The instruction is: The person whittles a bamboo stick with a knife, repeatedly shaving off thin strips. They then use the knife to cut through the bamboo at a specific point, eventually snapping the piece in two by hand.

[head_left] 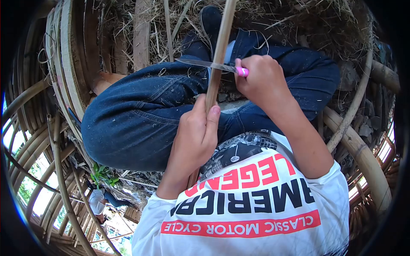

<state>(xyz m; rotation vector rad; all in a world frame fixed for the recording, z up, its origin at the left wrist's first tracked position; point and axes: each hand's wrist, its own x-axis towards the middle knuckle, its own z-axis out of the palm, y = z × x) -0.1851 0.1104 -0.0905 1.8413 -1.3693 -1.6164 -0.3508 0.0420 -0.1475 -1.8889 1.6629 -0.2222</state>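
Observation:
A long bamboo strip point(222, 40) runs from the top of the view down between the crossed legs to the shirt. My left hand point(200, 128) is wrapped round its lower part, thumb along the strip. In my right hand point(260, 77) is a knife point(192, 62) with a pink handle, gripped with closed fingers. The blade points left and lies across the strip, above my left hand. The strip's lower end is hidden behind my left forearm and the shirt.
Bamboo slats point(64, 55) stand at the left, and thick bamboo poles point(363, 158) cross at the right. Dry straw and shavings point(277, 21) cover the ground beyond the feet. Another person point(98, 202) is at the lower left, near a green plant point(101, 175).

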